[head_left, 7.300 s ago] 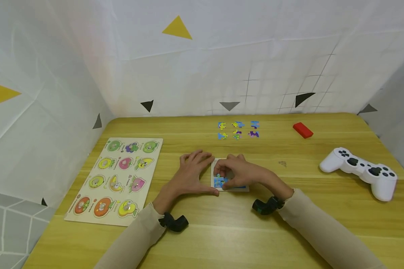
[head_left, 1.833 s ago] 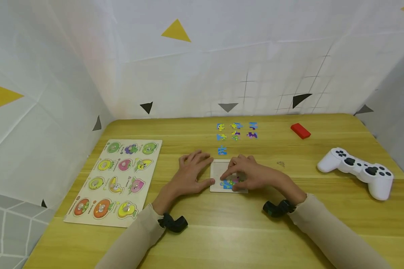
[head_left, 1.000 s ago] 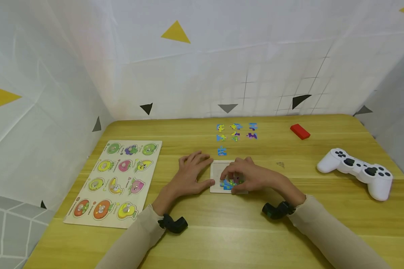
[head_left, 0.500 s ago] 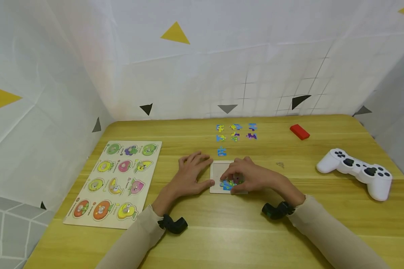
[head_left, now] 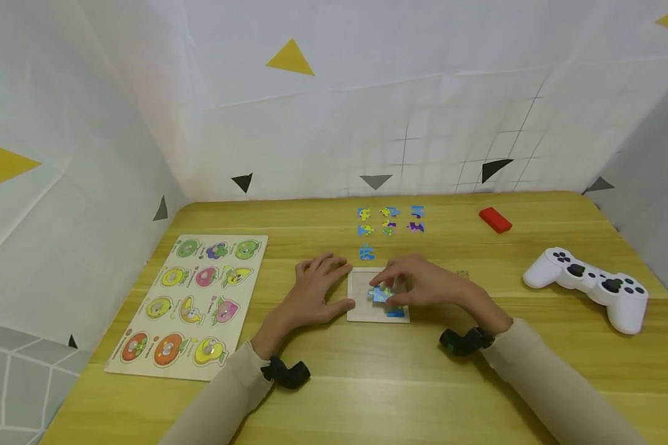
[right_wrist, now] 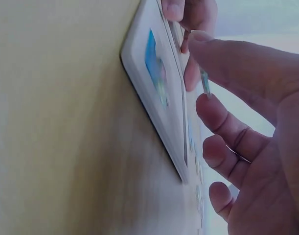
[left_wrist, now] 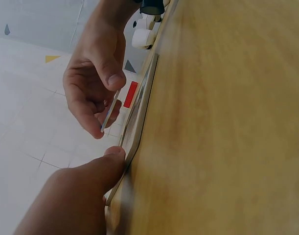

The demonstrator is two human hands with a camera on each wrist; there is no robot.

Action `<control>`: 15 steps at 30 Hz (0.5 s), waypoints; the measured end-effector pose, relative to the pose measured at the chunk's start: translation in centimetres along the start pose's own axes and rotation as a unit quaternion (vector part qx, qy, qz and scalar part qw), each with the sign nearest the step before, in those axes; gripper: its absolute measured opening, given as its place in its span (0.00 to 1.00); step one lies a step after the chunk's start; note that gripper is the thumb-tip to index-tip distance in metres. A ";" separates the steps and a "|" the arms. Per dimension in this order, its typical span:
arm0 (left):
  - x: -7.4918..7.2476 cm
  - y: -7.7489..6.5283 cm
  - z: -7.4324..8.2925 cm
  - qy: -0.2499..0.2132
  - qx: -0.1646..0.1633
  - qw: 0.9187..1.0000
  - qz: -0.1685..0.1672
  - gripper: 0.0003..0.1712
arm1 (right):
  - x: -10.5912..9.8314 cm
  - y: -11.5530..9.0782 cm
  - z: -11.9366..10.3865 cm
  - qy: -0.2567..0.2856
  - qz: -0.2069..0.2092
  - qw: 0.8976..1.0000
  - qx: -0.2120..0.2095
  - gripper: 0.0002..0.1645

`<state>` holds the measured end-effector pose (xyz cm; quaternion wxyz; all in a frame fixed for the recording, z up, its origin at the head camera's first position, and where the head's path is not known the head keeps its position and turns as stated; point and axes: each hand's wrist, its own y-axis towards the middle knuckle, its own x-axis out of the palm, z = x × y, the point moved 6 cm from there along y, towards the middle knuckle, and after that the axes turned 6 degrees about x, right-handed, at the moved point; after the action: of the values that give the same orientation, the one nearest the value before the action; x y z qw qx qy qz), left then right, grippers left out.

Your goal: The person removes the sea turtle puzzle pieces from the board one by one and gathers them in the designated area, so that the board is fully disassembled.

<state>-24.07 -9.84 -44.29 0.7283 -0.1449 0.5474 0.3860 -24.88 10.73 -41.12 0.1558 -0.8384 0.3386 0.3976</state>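
Observation:
My right hand (head_left: 425, 283) pinches a blue jigsaw piece (head_left: 377, 294) between thumb and fingertips, just above a small pale puzzle tray (head_left: 359, 312). In the left wrist view that jigsaw piece (left_wrist: 110, 111) is tilted and apart from the tray. Another blue piece (head_left: 395, 313) lies in the tray's near right part, half covered by the right hand. My left hand (head_left: 312, 295) rests on the table with spread fingers; its thumb and fingertips touch the tray's left edge. The left wrist view shows the left thumb (left_wrist: 116, 154) against the tray's rim.
Behind the tray lie several loose jigsaw pieces in rows, the nearest a blue one (head_left: 366, 253). A wooden fruit board (head_left: 256, 272) is at left. To the right are a red block (head_left: 495, 220) and a white game controller (head_left: 592, 278). Fabric walls enclose the table.
A blue piece has joined the loose ones behind the tray since the earliest frame. Just now the right hand has lifted another piece up out of the tray. The left hand has stayed put.

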 end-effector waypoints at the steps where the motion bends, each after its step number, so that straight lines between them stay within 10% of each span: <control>1: 0.0 0.0 0.0 -0.001 0.000 1.000 0.000 0.41 | -0.2 0.0 0.2 0.005 0.002 1.000 0.002 0.24; 15: 0.1 -0.1 -0.1 0.002 0.002 1.000 0.002 0.41 | -2.8 1.1 3.8 -0.033 0.082 0.996 0.032 0.24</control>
<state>-24.04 -9.93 -44.44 0.7269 -0.1435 0.5495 0.3862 -29.06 13.18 -41.30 0.1606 -0.7887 0.4132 0.4259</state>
